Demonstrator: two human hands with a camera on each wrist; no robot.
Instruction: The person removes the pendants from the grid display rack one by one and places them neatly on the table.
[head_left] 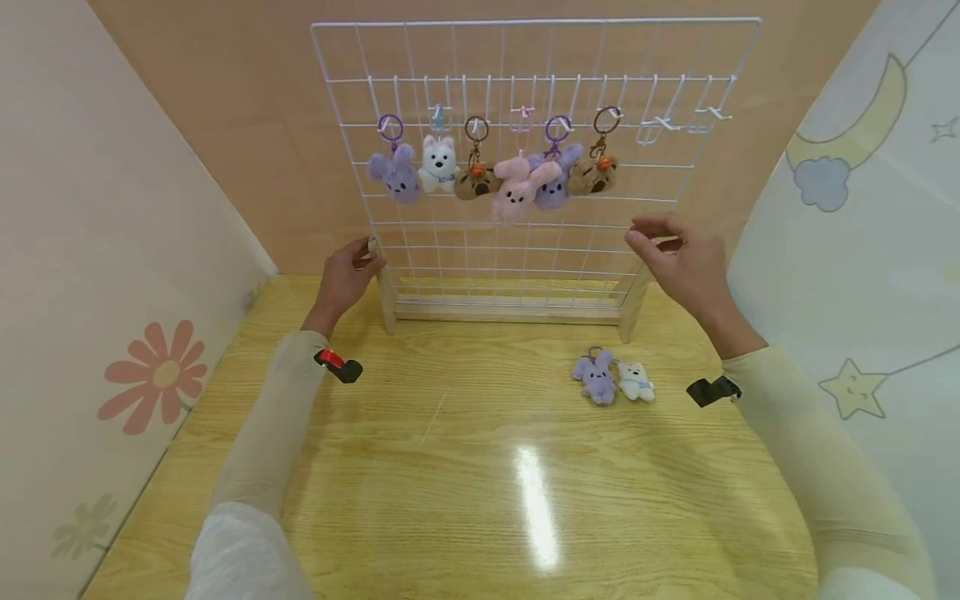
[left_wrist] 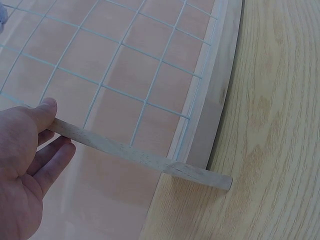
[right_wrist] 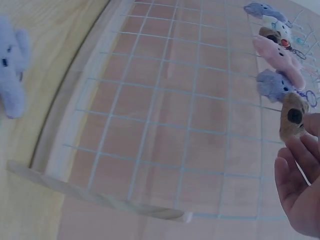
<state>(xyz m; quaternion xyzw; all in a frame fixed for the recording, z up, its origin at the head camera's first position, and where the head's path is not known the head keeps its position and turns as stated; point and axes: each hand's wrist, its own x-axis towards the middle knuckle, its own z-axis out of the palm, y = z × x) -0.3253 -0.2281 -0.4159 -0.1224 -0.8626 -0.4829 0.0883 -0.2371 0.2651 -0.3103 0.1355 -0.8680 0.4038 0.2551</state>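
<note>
A white wire grid rack (head_left: 517, 258) on wooden feet stands at the back of the table. My left hand (head_left: 349, 275) pinches the top of its left wooden post (left_wrist: 120, 150) between thumb and fingers. Beside the rack's right edge, my right hand (head_left: 686, 258) hangs in the air with loosely bent fingers, holding nothing. In the right wrist view it overlaps a brown plush keychain (right_wrist: 292, 117). A row of plush keychains hangs from the rack's hooks: a purple bunny (head_left: 396, 175), a white dog (head_left: 438, 167), a pink bunny (head_left: 517, 190) and others.
A purple bunny keychain (head_left: 597, 377) and a white dog keychain (head_left: 634, 381) lie on the table (head_left: 420, 500), right of its middle. Bare hooks (head_left: 660, 123) stick out at the rack's upper right. Decorated walls (head_left: 862, 275) flank the table.
</note>
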